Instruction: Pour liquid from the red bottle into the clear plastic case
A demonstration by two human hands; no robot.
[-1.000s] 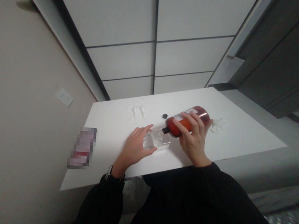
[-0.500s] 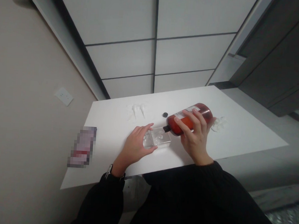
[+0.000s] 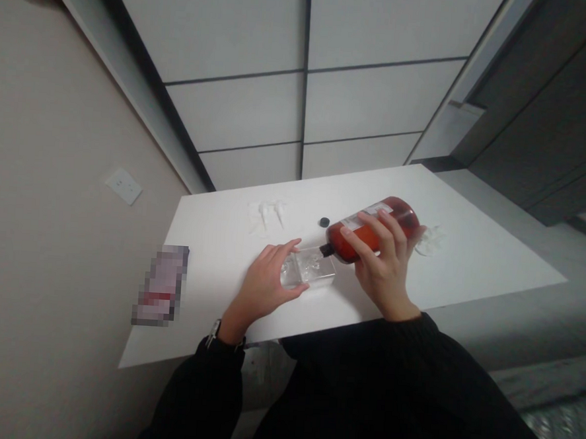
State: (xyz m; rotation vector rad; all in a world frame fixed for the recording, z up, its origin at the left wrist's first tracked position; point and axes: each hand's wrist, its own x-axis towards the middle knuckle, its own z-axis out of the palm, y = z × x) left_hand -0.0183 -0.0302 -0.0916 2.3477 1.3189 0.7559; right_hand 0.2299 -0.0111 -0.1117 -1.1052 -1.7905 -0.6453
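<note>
From my remote view, a white table [image 3: 469,257] against the wall carries a clear plastic box [image 3: 314,272] near its front edge, a small black cap [image 3: 324,221], two white pump nozzles [image 3: 268,213], and a crumpled white wrapper [image 3: 431,240].

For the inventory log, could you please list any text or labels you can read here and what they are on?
None can be read.
White label on the amber-red plastic bottle: print too small and blurred.
Pixelated patch at the white table edge: unreadable.
</note>
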